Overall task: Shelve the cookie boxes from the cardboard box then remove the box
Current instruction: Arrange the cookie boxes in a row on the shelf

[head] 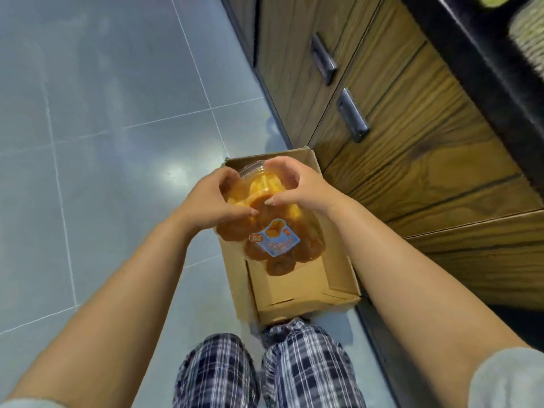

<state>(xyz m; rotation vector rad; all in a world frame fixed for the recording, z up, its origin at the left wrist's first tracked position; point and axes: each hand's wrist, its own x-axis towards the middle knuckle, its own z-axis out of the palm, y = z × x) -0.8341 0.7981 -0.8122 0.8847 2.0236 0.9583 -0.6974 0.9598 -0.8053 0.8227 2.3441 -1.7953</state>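
Both hands are closing on the same clear plastic cookie box [265, 219]: our left hand [212, 198] is curling around its left edge and our right hand [297, 187] is wrapping over the far right corner, thumbs pressing on the lid. The cookie box is sitting tilted over the cardboard box [294, 293], which is resting on the tiled floor [103, 113] just beside the wooden cabinet [397, 142]; whether the pack is already clear of the bottom or touching it, we cannot tell.

We are judging the grip as the weak point. We are holding only the far end, so the near end with the blue label [278, 237] is hanging unsupported, and smooth plastic could be slipping through our fingers as we are rising. Squeezing harder could be popping the lid or cracking the cookies inside. Swinging the pack up to the right, we could be knocking it against the cabinet handles [351, 114].

Much is staying out of sight. We are seeing no shelf at all, so the destination is unknown. The pack and our hands are covering much of the cardboard box, so we cannot be saying whether more packs are lying underneath. The label print is too blurred for reading, and the things on the dark surface [485, 69] at the top right are cut off.
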